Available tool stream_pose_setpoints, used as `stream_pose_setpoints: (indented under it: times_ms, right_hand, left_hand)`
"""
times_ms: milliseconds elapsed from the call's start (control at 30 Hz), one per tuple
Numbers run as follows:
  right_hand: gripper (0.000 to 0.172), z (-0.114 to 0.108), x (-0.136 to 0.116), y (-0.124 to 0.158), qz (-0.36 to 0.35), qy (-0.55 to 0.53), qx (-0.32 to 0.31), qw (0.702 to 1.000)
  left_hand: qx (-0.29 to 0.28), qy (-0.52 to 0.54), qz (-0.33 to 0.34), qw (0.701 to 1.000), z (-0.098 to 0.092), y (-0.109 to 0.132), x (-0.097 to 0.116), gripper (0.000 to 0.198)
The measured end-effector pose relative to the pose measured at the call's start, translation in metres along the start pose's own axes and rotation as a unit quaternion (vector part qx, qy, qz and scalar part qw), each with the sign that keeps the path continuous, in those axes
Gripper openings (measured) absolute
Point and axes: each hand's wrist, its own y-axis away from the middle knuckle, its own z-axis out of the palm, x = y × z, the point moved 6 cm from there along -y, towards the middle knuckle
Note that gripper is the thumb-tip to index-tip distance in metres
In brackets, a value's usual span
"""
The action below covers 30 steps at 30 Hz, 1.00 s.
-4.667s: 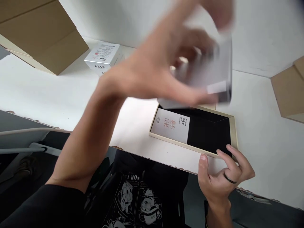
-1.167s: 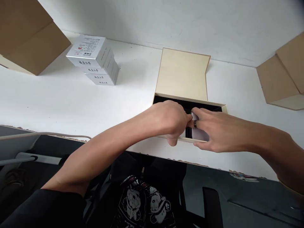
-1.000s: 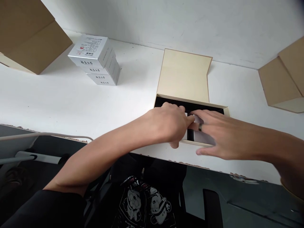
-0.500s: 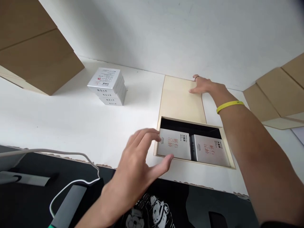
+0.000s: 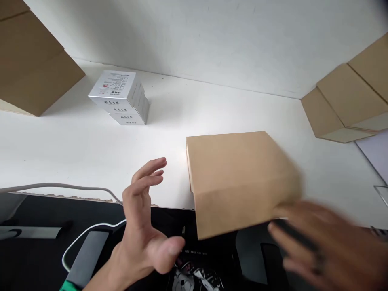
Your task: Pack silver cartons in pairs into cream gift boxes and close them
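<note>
A tan cardboard gift box stands near the table's front edge. Its hinged lid [image 5: 236, 169] is folded over the top, and the front flap juts out past the edge, so the silver cartons inside are hidden. At the flap's near right corner is my right hand [image 5: 327, 238], smeared by motion, its fingers closed about the flap's edge. My left hand [image 5: 142, 226] holds nothing, thumb and fingers spread apart, a little left of the box and not touching it.
Silver-white cartons [image 5: 118, 97] are stacked at the back left. Other tan boxes stand at the far left [image 5: 39, 60] and far right [image 5: 348, 97]. A white wall [image 5: 212, 40] rises behind the table. A pale cable [image 5: 69, 186] runs along the front left edge.
My right hand has swung the lid from lying back to over the box, coming toward me. My left hand has drawn away left from the box. The view has shifted slightly.
</note>
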Motion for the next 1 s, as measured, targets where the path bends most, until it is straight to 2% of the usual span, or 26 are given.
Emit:
stream_pose_setpoints:
  times_ms: [33,67,100,133,200,233,267,333,400,500,567,667,733,767,1000]
  right_hand:
    - [0.021,0.02,-0.023,0.029,-0.133,0.048,-0.042,0.989]
    - [0.016,0.035,-0.034,0.048,-0.194,0.107,-0.062,0.973]
    - [0.01,0.042,-0.04,0.055,-0.223,0.14,-0.047,0.963]
    - [0.007,0.042,-0.043,0.053,-0.227,0.158,-0.002,0.961]
    - [0.02,0.027,-0.041,0.032,-0.163,0.122,0.125,0.971]
    - [0.029,0.02,-0.038,0.022,-0.13,0.086,0.178,0.972]
    - [0.032,0.017,-0.036,0.013,-0.111,0.06,0.208,0.97]
    - [0.029,0.024,-0.031,0.005,-0.085,0.039,0.239,0.967]
    - [0.029,0.038,-0.016,0.012,-0.034,0.045,0.291,0.955]
    - [0.04,0.063,0.022,0.042,0.108,0.005,0.388,0.915]
    - [0.049,0.082,0.046,0.058,0.2,-0.066,0.38,0.901]
    - [0.055,0.111,0.063,0.066,0.292,-0.221,0.263,0.893]
    - [0.057,0.12,0.058,0.069,0.316,-0.271,0.215,0.883]
    - [0.059,0.121,0.054,0.07,0.323,-0.276,0.211,0.88]
    - [0.066,0.12,0.023,0.082,0.336,-0.241,0.225,0.882]
  left_hand:
    - [-0.03,-0.029,0.022,0.999,0.002,-0.002,-0.001,0.068]
    - [-0.077,-0.06,0.036,0.995,0.007,-0.005,-0.005,0.081]
    - [-0.131,-0.088,0.043,0.987,0.012,-0.009,-0.011,0.095]
    - [-0.178,-0.115,0.048,0.976,0.017,-0.014,-0.018,0.109]
    - [-0.244,-0.162,0.048,0.955,0.025,-0.024,-0.032,0.129]
    - [-0.26,-0.172,0.043,0.949,0.028,-0.029,-0.038,0.135]
    - [-0.264,-0.174,0.039,0.948,0.03,-0.033,-0.043,0.138]
    - [-0.267,-0.164,0.041,0.949,0.035,-0.036,-0.05,0.136]
    - [-0.265,-0.133,0.048,0.954,0.04,-0.035,-0.055,0.13]
    - [-0.259,-0.09,0.062,0.96,0.045,-0.035,-0.056,0.118]
    - [-0.25,-0.092,0.081,0.961,0.046,-0.036,-0.054,0.113]
    - [-0.234,-0.115,0.109,0.959,0.045,-0.035,-0.048,0.108]
    - [-0.223,-0.122,0.12,0.96,0.041,-0.03,-0.046,0.107]
    - [-0.216,-0.124,0.124,0.961,0.039,-0.027,-0.046,0.108]
    - [-0.19,-0.123,0.161,0.961,0.028,-0.003,-0.04,0.114]
